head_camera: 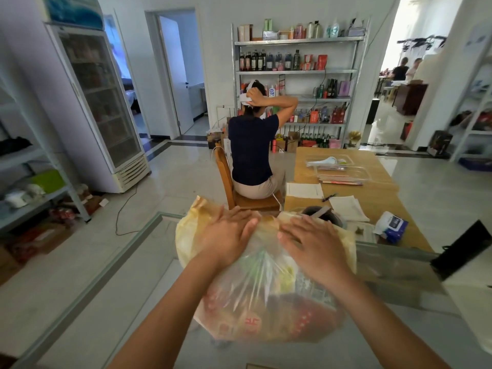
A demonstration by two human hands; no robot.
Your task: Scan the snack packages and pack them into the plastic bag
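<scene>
Both hands lie flat, fingers straight, on top of plastic bag (266, 283): left hand (229, 237) on its left, right hand (315, 247) on its right. Bag sits on glass bench (111, 302), snack packages (266, 315) visible inside.

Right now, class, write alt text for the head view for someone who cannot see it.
The left hand and right hand lie flat on a full plastic bag on a glass counter. Beyond, a seated person faces stocked shelves.

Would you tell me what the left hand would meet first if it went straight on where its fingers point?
The left hand lies flat on the plastic bag, so first its crumpled far edge; beyond that the wooden chair, seemingly farther back, though depth is unclear.
</scene>
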